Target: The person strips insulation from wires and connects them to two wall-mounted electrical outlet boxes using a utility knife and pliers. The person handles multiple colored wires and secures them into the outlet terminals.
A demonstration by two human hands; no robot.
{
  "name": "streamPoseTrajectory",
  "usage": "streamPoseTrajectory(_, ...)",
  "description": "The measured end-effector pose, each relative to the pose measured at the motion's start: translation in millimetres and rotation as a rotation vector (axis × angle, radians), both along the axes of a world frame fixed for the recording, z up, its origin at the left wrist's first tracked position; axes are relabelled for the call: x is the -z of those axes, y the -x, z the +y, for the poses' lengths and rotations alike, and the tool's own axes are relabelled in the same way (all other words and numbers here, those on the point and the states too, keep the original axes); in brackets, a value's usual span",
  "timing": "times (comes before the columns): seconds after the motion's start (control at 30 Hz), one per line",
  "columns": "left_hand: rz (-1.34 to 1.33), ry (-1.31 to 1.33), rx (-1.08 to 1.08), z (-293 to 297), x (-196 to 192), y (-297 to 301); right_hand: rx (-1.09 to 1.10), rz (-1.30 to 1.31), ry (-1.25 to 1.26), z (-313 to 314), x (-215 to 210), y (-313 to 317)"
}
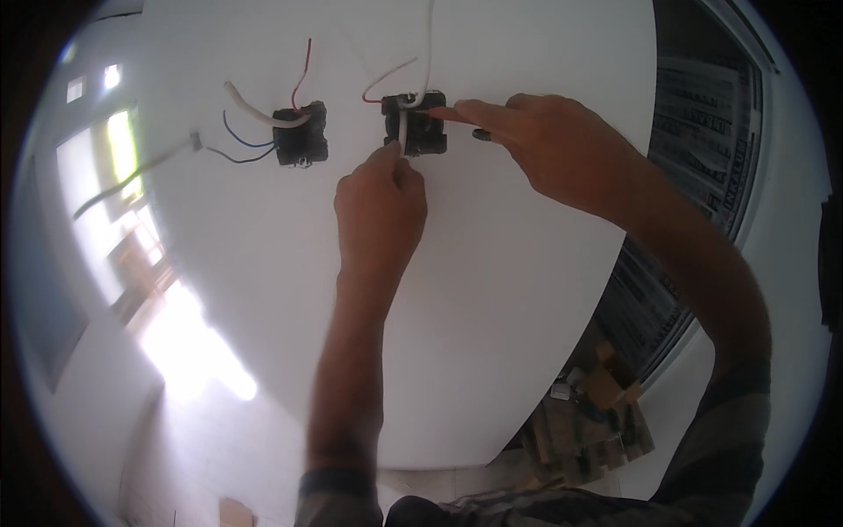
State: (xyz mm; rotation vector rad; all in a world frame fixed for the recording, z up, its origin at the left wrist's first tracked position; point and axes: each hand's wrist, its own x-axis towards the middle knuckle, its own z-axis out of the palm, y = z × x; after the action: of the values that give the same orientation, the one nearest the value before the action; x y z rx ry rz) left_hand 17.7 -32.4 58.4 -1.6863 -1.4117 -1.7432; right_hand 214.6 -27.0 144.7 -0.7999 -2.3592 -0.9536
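Two hands met at the right socket module [415, 126] on the white panel [492, 290]. Left hand [380, 204] pinched a white wire [402, 132] running vertically, its upper end at the module. Right hand [549, 145] held a small dark tool [481, 134], forefinger pointing left.

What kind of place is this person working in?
Probably a room being wired or renovated: two black electrical boxes sit in a plain white wall with loose coloured wires sticking out, and wooden scraps lie on the floor.
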Motion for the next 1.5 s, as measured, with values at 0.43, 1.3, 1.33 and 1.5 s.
streamPoseTrajectory(0.43, 0.023, -0.127, -0.037, 2, 0, -11, 0.013, 0.038, -0.037, -1, 4, 20)
streamPoseTrajectory(1.3, 0.519, 0.785, -0.089, -102, 123, 105, -0.385, 0.557, 0.569, -45, 54, -71)
streamPoseTrajectory(1.33, 0.473, 0.848, -0.082, -109, 116, 104, -0.445, 0.668, 0.675, -42, 63, -74)
streamPoseTrajectory(1.5, 0.048, 0.351, 0.166, -108, 41, 96, -0.535, 0.888, 0.970, -31, 81, -57)
